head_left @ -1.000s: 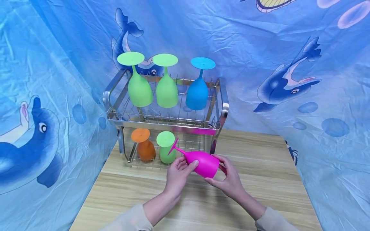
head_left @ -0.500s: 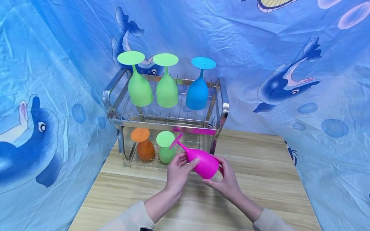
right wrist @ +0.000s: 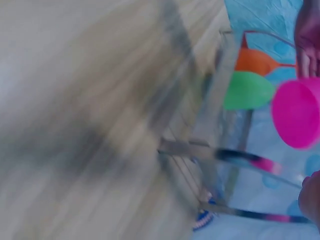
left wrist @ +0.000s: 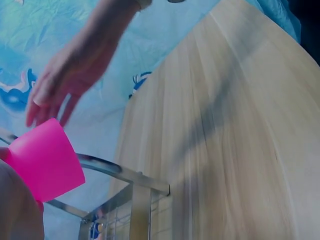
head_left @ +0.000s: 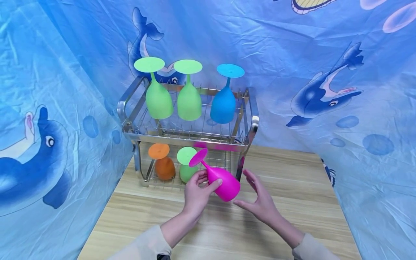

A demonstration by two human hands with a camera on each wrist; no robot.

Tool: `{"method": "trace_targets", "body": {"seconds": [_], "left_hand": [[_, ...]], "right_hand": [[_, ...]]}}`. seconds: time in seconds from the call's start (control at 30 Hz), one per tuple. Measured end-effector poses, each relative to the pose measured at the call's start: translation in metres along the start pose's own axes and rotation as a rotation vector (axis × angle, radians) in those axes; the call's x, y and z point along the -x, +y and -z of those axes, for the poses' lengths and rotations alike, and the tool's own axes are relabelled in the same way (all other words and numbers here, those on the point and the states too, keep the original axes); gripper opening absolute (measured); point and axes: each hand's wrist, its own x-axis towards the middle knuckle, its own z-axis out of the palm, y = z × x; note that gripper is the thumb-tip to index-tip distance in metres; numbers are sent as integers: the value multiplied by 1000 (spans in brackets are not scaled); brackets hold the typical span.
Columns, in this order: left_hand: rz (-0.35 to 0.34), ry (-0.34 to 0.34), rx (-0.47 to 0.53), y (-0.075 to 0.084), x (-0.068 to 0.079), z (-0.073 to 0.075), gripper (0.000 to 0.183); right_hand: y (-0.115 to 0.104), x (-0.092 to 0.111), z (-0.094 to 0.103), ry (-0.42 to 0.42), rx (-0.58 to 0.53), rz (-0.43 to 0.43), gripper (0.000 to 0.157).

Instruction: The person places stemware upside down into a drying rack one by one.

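Note:
A pink goblet (head_left: 224,184) tilts in front of the rack, its foot up and to the left, its mouth down and to the right. My left hand (head_left: 198,193) grips the goblet's bowl near the stem, thumb across the front. Just right of the mouth, my right hand (head_left: 260,198) has thumb and fingers spread apart, with nothing between them. The right wrist view shows the goblet's mouth (right wrist: 296,114) facing the camera. Behind the goblet, on the lower shelf, stand an upside-down green goblet (head_left: 187,169) and an orange goblet (head_left: 164,168).
The two-tier metal rack (head_left: 185,141) stands at the back of the wooden table (head_left: 292,180). On its upper shelf are two green goblets (head_left: 159,101) and a blue goblet (head_left: 223,104), all upside down. Blue dolphin-print cloth (head_left: 276,72) hangs around the table.
My right hand has let go of the pink goblet's rim and moved slightly right, its fingers opening. The goblet has turned so its foot tips more toward the camera, still in my left hand.

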Motion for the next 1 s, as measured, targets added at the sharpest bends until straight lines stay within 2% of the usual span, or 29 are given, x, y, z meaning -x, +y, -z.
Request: {"method": "trace_targets", "body": {"seconds": [0.13,0.27,0.37,0.5,0.7,1.0], "left_hand": [[-25,4,-43,-2,-3,0,57],[-63,20,-100,-8,-9,-1,58],[-113,30,-146,-14,-14,-4,58],[-206,39,-213,-22,-20,-9,58],[-336,60,-287,-32,-26,-16,57],[-431,146,-432,-42,-38,-24,57]], "right_hand": [[-4,-9,24,55,10,43,104],[-12,-23,51,147,-17,152,104],[-20,-35,68,225,-42,218,101],[-29,-50,82,291,-62,241,96],[-35,-72,89,289,-43,219,91],[-44,-114,79,231,-78,257,87]]}}
